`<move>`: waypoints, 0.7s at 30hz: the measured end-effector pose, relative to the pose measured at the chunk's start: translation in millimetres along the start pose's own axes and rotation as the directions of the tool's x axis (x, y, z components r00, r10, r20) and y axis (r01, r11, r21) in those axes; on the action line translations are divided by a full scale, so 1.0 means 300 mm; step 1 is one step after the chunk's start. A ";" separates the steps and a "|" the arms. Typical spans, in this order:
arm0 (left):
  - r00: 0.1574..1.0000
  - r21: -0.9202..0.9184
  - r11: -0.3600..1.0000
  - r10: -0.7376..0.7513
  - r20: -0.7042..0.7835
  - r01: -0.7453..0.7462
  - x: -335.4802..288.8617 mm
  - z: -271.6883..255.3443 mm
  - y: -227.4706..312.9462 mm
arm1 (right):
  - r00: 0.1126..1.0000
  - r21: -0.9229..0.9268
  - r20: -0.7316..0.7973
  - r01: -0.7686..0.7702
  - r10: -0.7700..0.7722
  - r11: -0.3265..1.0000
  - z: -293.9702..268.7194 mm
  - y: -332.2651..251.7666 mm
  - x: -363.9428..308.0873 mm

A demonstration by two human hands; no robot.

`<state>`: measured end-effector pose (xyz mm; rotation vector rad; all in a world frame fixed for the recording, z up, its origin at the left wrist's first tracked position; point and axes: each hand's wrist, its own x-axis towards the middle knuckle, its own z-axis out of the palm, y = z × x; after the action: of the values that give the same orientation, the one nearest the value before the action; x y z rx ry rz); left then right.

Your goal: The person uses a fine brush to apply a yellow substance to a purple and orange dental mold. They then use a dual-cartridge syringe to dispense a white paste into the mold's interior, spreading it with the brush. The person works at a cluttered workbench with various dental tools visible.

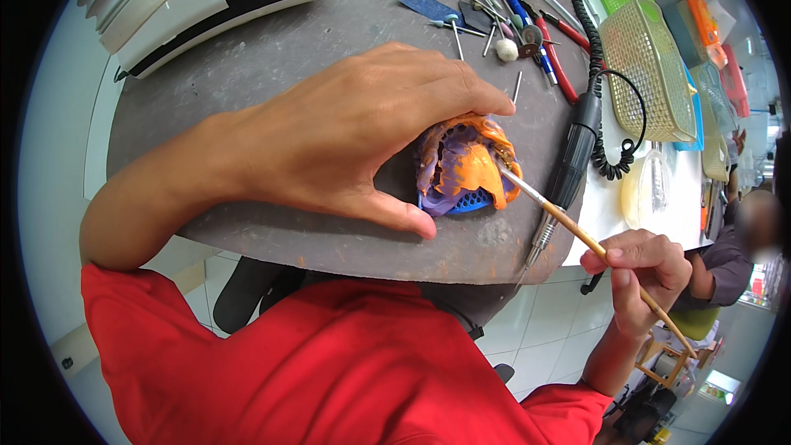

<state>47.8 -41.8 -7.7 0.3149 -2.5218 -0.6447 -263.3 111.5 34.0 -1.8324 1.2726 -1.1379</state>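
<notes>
A: Where do you have the dental impression (474, 165)?

B: On my feed, right of frame centre and slightly above, on the grey bench (181, 99). Orange and purple material in a blue perforated tray (471, 200).

A: Grips?

B: Left hand (362, 124) nearer, spread round its left: fingers along the upper side, thumb by the lower. Pressure, I can't tell. Right hand (647, 272) well apart, lower right, pinching a wooden-handled brush (577, 231).

A: Key relation?

B: Brush to impression, I judge. From the right-hand pinch, it lies up and left. The brush's long axis slants that way, tip at the orange's right side. Shaft crosses over the black handpiece (573, 148); clearance unclear to me.
</notes>
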 end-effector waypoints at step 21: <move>0.999 -0.034 0.999 0.011 -0.039 -0.013 -0.017 0.011 -0.009 | 0.992 -0.232 -0.102 0.043 -0.068 0.972 -0.097 -0.078 0.078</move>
<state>50.5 -41.3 -13.6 0.2972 -2.4711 -0.6694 -276.4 96.8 73.6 -2.0072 1.4762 -1.1765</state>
